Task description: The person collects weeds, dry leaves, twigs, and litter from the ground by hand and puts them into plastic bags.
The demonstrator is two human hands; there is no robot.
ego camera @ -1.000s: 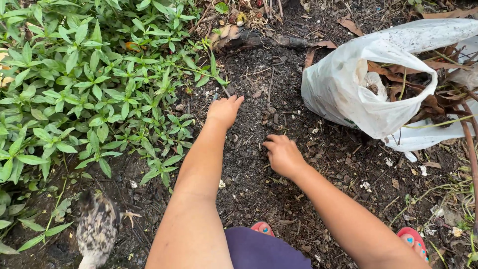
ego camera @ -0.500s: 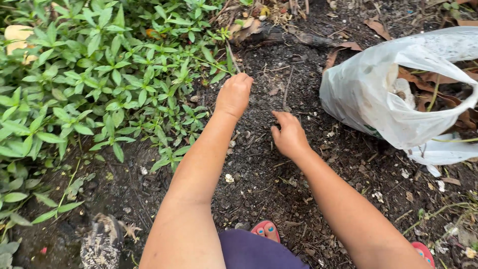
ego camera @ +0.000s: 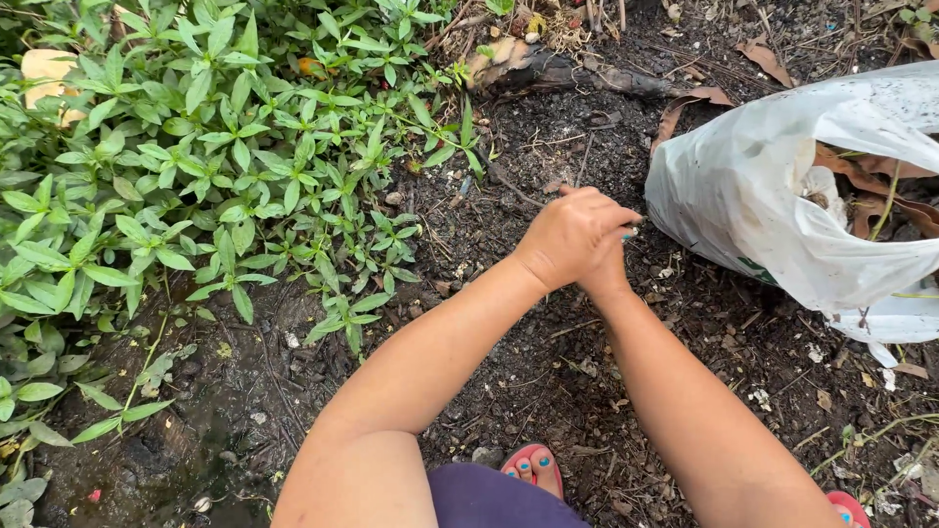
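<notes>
This is an outdoor garden bed or yard, not a room. The ground is bare dark soil, damp-looking, scattered with twigs, small stones and dry brown leaves. A thick patch of low green plants with pointed leaves covers the left side and spreads to the soil's edge. A piece of rotting wood lies at the top, half sunk in the earth. On the right a white plastic bag sits on the ground, holding dry leaves and stems, as garden waste would be gathered. The person crouches on the soil in red sandals, toes showing at the bottom
</notes>
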